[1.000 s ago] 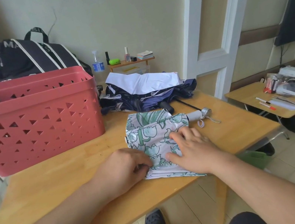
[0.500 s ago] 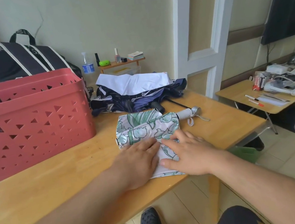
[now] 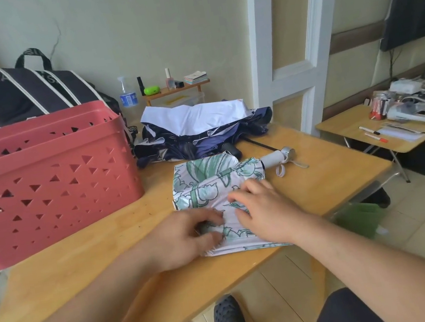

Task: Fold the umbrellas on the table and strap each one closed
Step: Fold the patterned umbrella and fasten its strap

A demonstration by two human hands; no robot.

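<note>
Umbrella (image 3: 218, 185) flat on worktop (image 3: 335, 177), long axis running from fingers away toward handle (image 3: 275, 158); left hand (image 3: 187, 235) fingers curled, pinching near-end pleats; right hand (image 3: 266, 209) fingers spread, pressing canopy beside; strap not visible; navy umbrella (image 3: 201, 134) beyond, unfolded.

The floral umbrella (image 3: 210, 186) is laid flat on the wooden table (image 3: 322, 184), its canopy pressed by the right hand (image 3: 264, 208) while a fold is pinched by the left hand (image 3: 187, 235). A navy umbrella (image 3: 201, 131) is heaped behind, beside the red basket (image 3: 46, 183).
</note>
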